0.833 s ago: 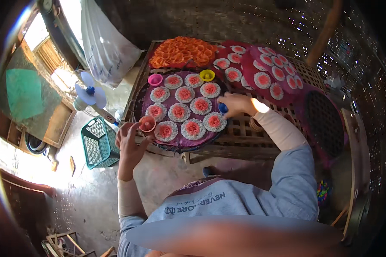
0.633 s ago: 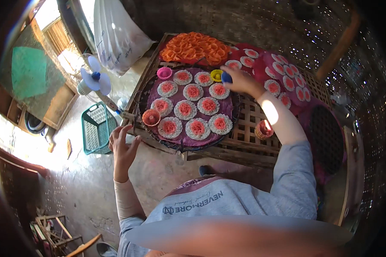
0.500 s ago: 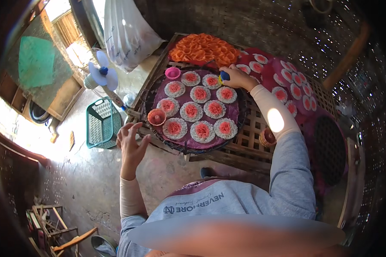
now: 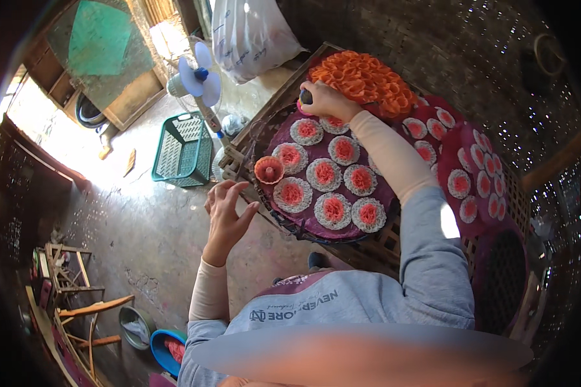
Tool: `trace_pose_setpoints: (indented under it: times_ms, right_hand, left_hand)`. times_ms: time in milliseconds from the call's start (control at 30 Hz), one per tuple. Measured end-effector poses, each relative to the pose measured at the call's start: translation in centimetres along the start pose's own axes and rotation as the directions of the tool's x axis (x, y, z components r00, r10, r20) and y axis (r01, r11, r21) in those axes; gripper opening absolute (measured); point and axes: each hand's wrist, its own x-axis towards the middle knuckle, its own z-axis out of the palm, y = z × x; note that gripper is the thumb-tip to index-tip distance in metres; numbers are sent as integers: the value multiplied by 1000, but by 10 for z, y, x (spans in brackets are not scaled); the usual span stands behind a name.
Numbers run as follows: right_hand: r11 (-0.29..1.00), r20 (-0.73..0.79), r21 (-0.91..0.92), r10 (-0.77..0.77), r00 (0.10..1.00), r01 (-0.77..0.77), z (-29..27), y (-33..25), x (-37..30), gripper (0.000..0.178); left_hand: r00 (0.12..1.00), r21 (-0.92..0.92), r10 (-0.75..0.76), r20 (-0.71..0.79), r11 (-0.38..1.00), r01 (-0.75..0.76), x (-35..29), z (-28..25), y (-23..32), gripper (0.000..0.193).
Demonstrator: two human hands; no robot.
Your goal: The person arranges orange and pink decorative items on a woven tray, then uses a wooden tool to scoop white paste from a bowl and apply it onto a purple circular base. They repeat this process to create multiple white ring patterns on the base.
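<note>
My right hand (image 4: 332, 101) is closed around a small dark-blue-handled tool (image 4: 306, 97) at the far left edge of a round tray. Beneath it, the rim of a pink cup (image 4: 301, 108) barely shows; most of it is hidden. On the tray's purple cloth (image 4: 306, 216) lie several flat round white pieces with pink centres, such as a white-and-pink disc (image 4: 324, 174). An orange fluted mould (image 4: 269, 169) with a central knob rests at the tray's left side. My left hand (image 4: 229, 216) hovers empty near the tray's left edge, fingers apart.
Orange ring-like pieces (image 4: 365, 80) are heaped behind the tray. More discs lie on purple cloth (image 4: 442, 148) at right. A fan (image 4: 200, 76), a green basket (image 4: 184, 151) and a white sack (image 4: 252, 42) stand at left. A wooden frame (image 4: 77, 271) is at lower left.
My right hand has moved from the tray's far right discs leftward to the pink cup, still holding the tool. My left hand stays open. The view has shifted, revealing a blue basin at lower left.
</note>
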Motion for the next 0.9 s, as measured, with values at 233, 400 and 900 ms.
trace_pose_setpoints:
  times_ms: [233,400,900]
  right_hand:
    - [983,76,61,-179,981,174,4,-57,0,52]
    - [901,286,317,-388,876,296,9,-132,-62,54]
    - [971,-462,-206,13,887,-121,-211,-66,-257,53]
  left_hand:
    - [999,41,-34,-16,999,34,-5,1,-4,42]
    - [997,-13,-44,-65,999,43,6,7,-16,37]
    - [968,392,247,43,887,-244,104,61,-14,25]
